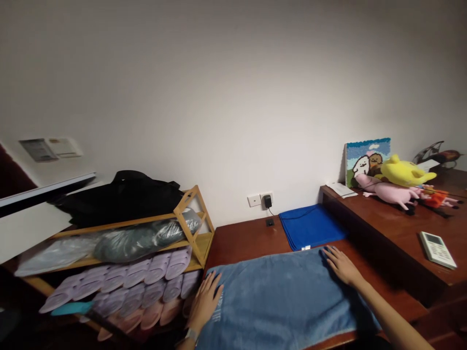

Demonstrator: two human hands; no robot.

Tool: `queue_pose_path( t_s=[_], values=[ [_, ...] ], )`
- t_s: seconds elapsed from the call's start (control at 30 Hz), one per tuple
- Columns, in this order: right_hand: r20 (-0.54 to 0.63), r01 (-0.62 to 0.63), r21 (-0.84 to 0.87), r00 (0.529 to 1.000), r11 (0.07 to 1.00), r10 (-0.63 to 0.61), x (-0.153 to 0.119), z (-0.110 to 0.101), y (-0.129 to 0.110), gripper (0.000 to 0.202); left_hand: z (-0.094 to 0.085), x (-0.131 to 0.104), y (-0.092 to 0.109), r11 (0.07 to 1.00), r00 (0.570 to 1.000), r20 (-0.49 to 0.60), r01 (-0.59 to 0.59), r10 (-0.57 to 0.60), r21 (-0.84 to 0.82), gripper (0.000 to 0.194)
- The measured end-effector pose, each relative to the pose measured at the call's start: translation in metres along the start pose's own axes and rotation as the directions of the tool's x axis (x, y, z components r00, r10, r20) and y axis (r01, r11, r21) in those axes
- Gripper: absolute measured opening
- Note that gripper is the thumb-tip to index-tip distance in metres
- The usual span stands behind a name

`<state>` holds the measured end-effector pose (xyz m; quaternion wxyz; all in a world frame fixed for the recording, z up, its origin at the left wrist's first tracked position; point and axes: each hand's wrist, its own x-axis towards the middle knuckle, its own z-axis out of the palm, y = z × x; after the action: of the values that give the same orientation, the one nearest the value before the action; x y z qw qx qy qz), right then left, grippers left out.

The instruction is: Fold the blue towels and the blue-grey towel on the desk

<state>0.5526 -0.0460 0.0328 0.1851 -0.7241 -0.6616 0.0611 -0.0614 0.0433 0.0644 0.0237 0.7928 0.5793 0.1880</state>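
Observation:
A grey-blue towel (277,296) lies spread out on the reddish-brown wooden table (241,243). My left hand (206,301) rests on its left edge with the fingers apart, and a watch is on that wrist. At the towel's far right corner, my right hand (341,265) lies flat with its fingers spread. Neither hand is closed on anything. Just behind the towel is a folded bright blue cloth (312,226), its white tag near the towel's far edge.
Left stands a wooden rack (199,243) with a black bag (127,199) and slippers (134,277). A raised surface (394,223) at right holds plush toys (404,172), a picture (368,155) and a calculator-like device (438,249). Behind, a black plug (267,201) sits in the wall.

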Motion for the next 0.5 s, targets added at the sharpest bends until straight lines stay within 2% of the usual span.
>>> queue_pose_path(
  t_s=[0.1, 0.27, 0.4, 0.47, 0.5],
  values=[
    [0.071, -0.074, -0.064, 0.994, 0.995, 0.079, 0.014, 0.021, 0.0, 0.065, 0.011, 0.014, -0.003, 0.999, 0.998, 0.047, 0.031, -0.033, 0.035, 0.054],
    [0.008, -0.149, -0.113, 0.989, 0.982, 0.151, 0.009, 0.044, 0.009, 0.065, 0.028, 0.011, -0.017, 0.993, 0.994, 0.071, 0.071, -0.078, 0.094, 0.061],
    [-0.063, -0.237, -0.109, 0.971, 0.965, 0.232, 0.001, 0.039, -0.005, 0.06, 0.032, 0.008, -0.019, 0.992, 0.995, 0.008, 0.098, -0.099, 0.081, 0.059],
    [-0.096, -0.263, -0.005, 0.96, 0.965, 0.261, 0.001, 0.031, -0.013, 0.056, 0.032, 0.008, -0.019, 0.994, 0.996, -0.02, 0.093, -0.092, 0.062, 0.056],
    [-0.112, -0.291, 0.11, 0.946, 0.95, 0.303, 0.004, 0.025, -0.016, 0.051, 0.032, 0.008, -0.019, 0.995, 0.996, -0.027, 0.087, -0.085, 0.058, 0.055]
  ],
)
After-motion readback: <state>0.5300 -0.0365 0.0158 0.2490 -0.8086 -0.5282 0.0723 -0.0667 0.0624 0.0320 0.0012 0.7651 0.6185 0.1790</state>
